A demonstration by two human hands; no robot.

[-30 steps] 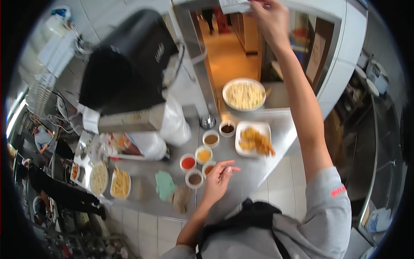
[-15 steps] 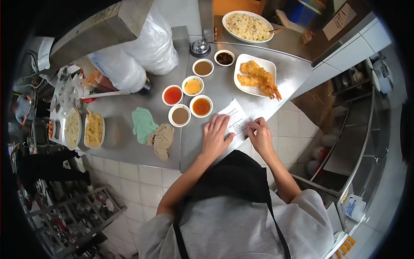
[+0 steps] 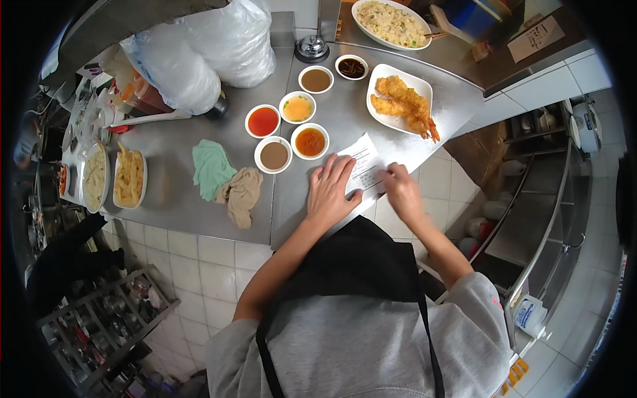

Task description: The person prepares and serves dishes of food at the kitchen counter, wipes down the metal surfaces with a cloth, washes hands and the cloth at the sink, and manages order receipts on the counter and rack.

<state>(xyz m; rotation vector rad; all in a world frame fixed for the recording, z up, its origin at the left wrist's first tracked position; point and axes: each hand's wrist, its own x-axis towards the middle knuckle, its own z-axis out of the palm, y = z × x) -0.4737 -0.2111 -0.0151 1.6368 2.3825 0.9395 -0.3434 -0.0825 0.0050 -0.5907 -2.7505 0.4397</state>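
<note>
A white printed paper slip [image 3: 363,159] lies at the counter's front corner. My left hand [image 3: 332,194] rests flat on its left edge, fingers spread. At the slip's right edge is my right hand [image 3: 402,191], its fingers curled together; what they hold, if anything, is hidden. Beyond the slip, a square white plate [image 3: 373,108] carries fried battered pieces [image 3: 405,106]. Left of it stand several small sauce cups, among them a red sauce [image 3: 263,121], an orange one [image 3: 310,142], a brown one [image 3: 274,156] and a dark one [image 3: 351,67].
Green [image 3: 212,169] and beige [image 3: 242,197] cloths lie left on the steel counter [image 3: 166,179]. Farther left are a dish of fries [image 3: 129,176] and an oval dish [image 3: 95,178]. Fried rice [image 3: 391,24], a bell [image 3: 311,48] and plastic-wrapped stacks [image 3: 232,46] stand behind.
The view has shifted slightly. My right hand has moved a little along the slip's right edge, away from my left hand. My left hand stays on the slip.
</note>
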